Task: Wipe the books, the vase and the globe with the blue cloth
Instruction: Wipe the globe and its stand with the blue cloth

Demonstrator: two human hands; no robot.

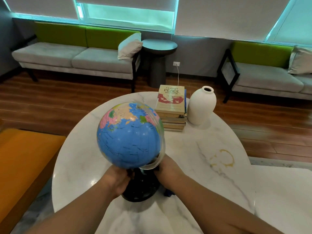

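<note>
Marble table (211, 142), left hand (118, 181) and right hand (167, 169) clasping globe (128, 135) base

A round white table (194, 146) with yellow ring marks (222, 157) stands on a wood floor (50, 102), and behind it are a grey sofa (76, 59) with a white pillow (129, 46), a small dark table (158, 53) and a second sofa (263, 78).

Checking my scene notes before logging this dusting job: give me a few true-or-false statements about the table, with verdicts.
The left hand and right hand hold the globe by its black stand. True.
The vase lies on its side. False: it stands upright.
The vase stands right of the books. True.
The globe rests on the books. False: it is apart, nearer the person.
A yellowish ring stain marks the table. True.
</note>
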